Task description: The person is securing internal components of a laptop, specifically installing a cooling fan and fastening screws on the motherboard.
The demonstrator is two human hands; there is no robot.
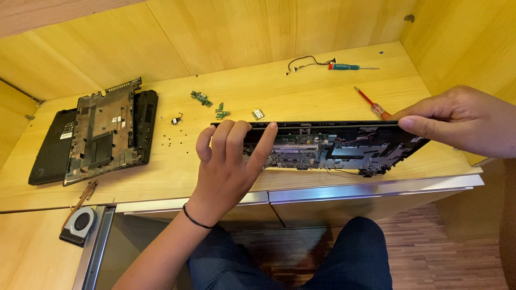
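Observation:
A black laptop chassis (344,147) with its circuit board exposed is held tilted on edge above the wooden desk (301,96), underside toward me. My left hand (228,161) grips its left end, fingers curled over the top edge. My right hand (457,121) pinches the top right corner between thumb and fingers. A thin black band circles my left wrist.
A black laptop bottom cover and battery (97,137) lie at the left. Small green circuit boards (207,102), loose screws (172,139), a cable (303,62), a teal-handled screwdriver (349,67) and a red-handled screwdriver (373,104) are scattered behind. A cooling fan (79,223) sits at the lower left.

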